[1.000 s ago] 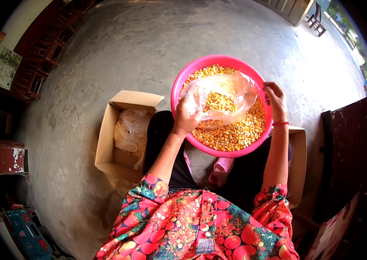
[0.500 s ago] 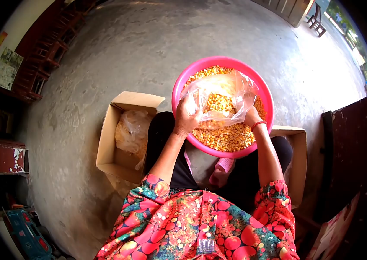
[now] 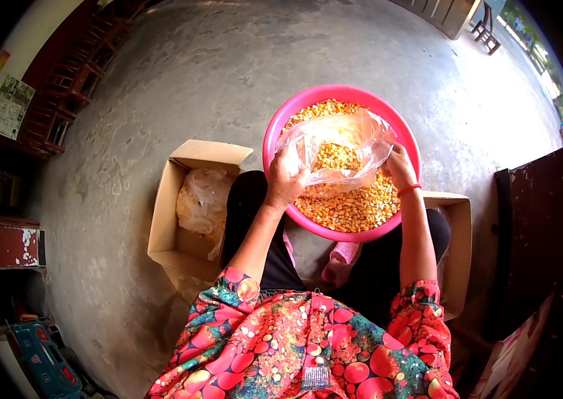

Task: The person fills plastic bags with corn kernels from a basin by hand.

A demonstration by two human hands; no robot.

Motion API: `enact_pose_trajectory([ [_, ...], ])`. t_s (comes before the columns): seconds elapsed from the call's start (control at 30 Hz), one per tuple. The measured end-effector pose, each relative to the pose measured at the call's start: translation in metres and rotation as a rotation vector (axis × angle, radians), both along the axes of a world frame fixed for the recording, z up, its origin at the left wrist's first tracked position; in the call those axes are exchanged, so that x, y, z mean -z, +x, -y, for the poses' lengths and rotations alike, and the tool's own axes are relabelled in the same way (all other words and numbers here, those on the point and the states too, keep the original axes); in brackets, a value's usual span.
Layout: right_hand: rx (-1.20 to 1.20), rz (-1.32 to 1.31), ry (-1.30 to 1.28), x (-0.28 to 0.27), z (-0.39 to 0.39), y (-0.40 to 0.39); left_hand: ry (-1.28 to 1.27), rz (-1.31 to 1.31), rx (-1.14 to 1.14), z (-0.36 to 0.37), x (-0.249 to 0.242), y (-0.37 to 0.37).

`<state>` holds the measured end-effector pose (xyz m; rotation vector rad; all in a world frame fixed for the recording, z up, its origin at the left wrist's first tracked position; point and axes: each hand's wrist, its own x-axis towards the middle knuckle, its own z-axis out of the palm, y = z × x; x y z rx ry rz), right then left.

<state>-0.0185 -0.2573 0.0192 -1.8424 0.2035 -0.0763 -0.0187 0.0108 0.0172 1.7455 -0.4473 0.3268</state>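
Observation:
A pink basin (image 3: 277, 126) full of yellow corn kernels (image 3: 348, 211) rests over my knees. Inside it lies a clear plastic bag (image 3: 341, 126), its mouth spread and kernels visible within. My left hand (image 3: 286, 178) grips the left edge of the bag, fingers wrapped round the plastic. On the right, my right hand (image 3: 398, 167), with a red band at the wrist, pinches the bag's right edge near the basin's rim. Part of the bag's underside is hidden among the kernels.
An open cardboard box (image 3: 161, 219) holding a bagged yellowish material (image 3: 203, 203) stands left of my legs. Another cardboard box (image 3: 457, 256) is at the right. Stacked wooden stools (image 3: 62, 106) line the left wall, a teal case (image 3: 45, 359) sits lower left, and dark furniture (image 3: 537, 219) stands right.
My right hand has moved up and outward to the right, out of the kernels, and now pinches the bag's right edge. My left hand has hardly moved.

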Motion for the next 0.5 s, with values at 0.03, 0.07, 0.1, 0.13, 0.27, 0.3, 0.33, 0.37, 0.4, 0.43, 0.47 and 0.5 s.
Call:
enact_pose_trajectory([
  [0.03, 0.003, -0.107, 0.292, -0.009, 0.004, -0.001, -0.001, 0.006, 0.0, 0.0, -0.002, 0.0],
  [0.07, 0.007, -0.215, 0.585, -0.013, 0.005, -0.001, -0.003, 0.012, 0.0, 0.001, -0.003, 0.0],
  [0.1, 0.053, -0.184, 0.583, -0.013, 0.001, -0.001, -0.003, 0.012, 0.0, 0.001, -0.002, 0.0],
  [0.13, 0.052, -0.184, 0.582, -0.013, 0.002, 0.0, 0.002, 0.012, 0.0, 0.0, -0.002, 0.0],
  [0.27, 0.18, -0.103, 0.708, -0.019, 0.007, 0.003, -0.015, -0.012, 0.005, 0.0, 0.002, -0.001],
  [0.3, 0.144, -0.009, 0.824, -0.028, 0.009, 0.005, -0.017, -0.012, 0.004, 0.001, 0.0, -0.001],
  [0.33, 0.105, 0.086, 0.938, -0.037, 0.011, 0.007, 0.0, -0.009, 0.013, 0.002, -0.002, -0.002],
  [0.37, 0.113, 0.182, 1.015, -0.045, 0.011, 0.008, 0.019, -0.006, 0.02, 0.001, -0.004, -0.003],
  [0.4, 0.074, 0.253, 1.031, -0.056, 0.009, 0.007, 0.022, -0.003, 0.013, -0.001, -0.005, -0.003],
  [0.43, 0.035, 0.287, 1.044, -0.068, 0.003, 0.005, 0.087, 0.009, 0.006, -0.001, -0.006, -0.003],
  [0.47, 0.0, 0.32, 1.056, -0.079, -0.004, 0.003, 0.152, 0.018, 0.002, 0.0, -0.006, -0.004],
  [0.5, -0.033, 0.339, 1.023, -0.088, -0.016, 0.001, 0.15, 0.024, 0.01, 0.001, -0.008, -0.003],
])
